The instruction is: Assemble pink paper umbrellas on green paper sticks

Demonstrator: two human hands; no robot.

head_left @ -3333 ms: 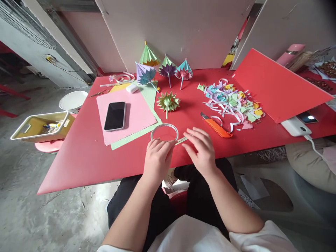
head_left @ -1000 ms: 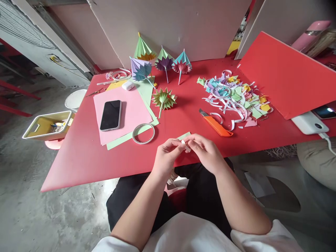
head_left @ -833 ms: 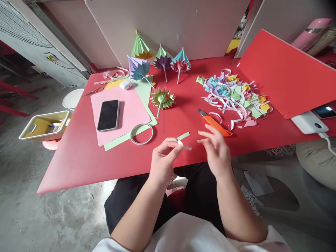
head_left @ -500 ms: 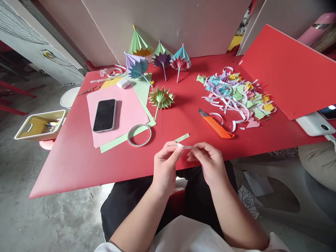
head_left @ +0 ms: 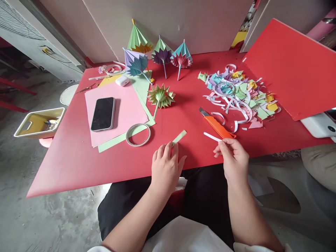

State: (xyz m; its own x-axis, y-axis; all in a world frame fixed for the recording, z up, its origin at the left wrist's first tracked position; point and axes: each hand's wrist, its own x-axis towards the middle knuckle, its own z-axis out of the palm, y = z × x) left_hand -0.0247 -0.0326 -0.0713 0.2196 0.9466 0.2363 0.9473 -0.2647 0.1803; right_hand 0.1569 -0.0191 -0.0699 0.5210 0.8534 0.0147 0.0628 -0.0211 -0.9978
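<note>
Red tabletop (head_left: 78, 157). Left hand (head_left: 166, 168) fingertips press near end of one flat green paper strip (head_left: 179, 136). Right hand (head_left: 233, 157) pinches one thin white strip (head_left: 211, 137), lifted just near the orange utility knife (head_left: 216, 126). One tape ring (head_left: 138, 134) left of the green strip, overlapping pink and green sheets. One black phone (head_left: 103, 113) on the pink sheet. Five pleated paper umbrellas (head_left: 160, 96) far side. Curly scrap pile (head_left: 240, 96) right, beside a tilted red board (head_left: 288, 66).

left hand (head_left: 166, 167) on green strip (head_left: 179, 136); right hand (head_left: 233, 156) pinches white strip (head_left: 212, 137) nr knife (head_left: 216, 125).
</note>
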